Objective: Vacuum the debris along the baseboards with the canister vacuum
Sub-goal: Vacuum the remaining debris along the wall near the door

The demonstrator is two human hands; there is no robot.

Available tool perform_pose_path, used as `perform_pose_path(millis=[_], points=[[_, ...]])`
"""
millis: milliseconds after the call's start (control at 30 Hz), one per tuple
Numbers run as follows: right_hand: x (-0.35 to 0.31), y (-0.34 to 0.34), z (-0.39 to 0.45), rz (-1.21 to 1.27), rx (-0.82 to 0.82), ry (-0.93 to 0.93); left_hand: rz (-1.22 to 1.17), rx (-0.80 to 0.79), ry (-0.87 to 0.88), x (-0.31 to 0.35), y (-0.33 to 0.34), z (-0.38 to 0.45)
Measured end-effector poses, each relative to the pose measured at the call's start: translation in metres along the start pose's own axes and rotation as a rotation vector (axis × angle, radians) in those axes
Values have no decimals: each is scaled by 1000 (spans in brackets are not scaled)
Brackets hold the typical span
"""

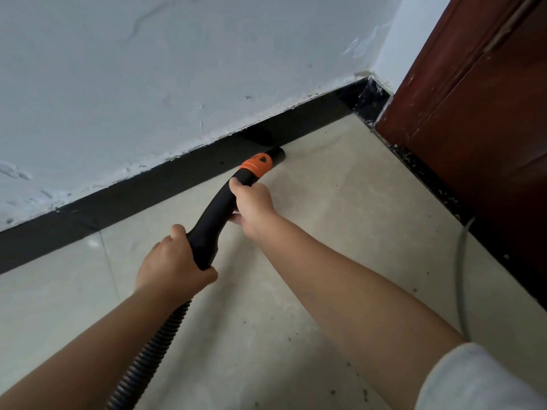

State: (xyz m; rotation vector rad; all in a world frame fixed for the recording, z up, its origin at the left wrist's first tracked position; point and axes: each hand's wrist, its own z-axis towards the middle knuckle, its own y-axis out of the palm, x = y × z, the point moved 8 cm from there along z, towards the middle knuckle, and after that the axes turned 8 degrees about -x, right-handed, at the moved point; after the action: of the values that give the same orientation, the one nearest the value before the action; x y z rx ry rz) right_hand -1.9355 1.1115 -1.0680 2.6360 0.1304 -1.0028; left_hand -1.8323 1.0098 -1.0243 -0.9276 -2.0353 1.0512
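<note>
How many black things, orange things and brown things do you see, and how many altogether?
Black: 3, the vacuum handle, the ribbed hose, the baseboard
Orange: 1, the collar
Brown: 1, the door
Total: 5

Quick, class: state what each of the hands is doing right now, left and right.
Left hand: closed around the rear end of the black vacuum handle.
Right hand: closed around the same handle, just behind the orange collar.
</note>
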Motion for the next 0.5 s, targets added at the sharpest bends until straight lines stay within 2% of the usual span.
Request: perform_pose_path(millis=[133,500], points=[[-8,-14,6,41,42,-11,47,-45,33,14,-8,9],[-77,-109,24,268,167,-114,74,-92,176,137,-13,48]])
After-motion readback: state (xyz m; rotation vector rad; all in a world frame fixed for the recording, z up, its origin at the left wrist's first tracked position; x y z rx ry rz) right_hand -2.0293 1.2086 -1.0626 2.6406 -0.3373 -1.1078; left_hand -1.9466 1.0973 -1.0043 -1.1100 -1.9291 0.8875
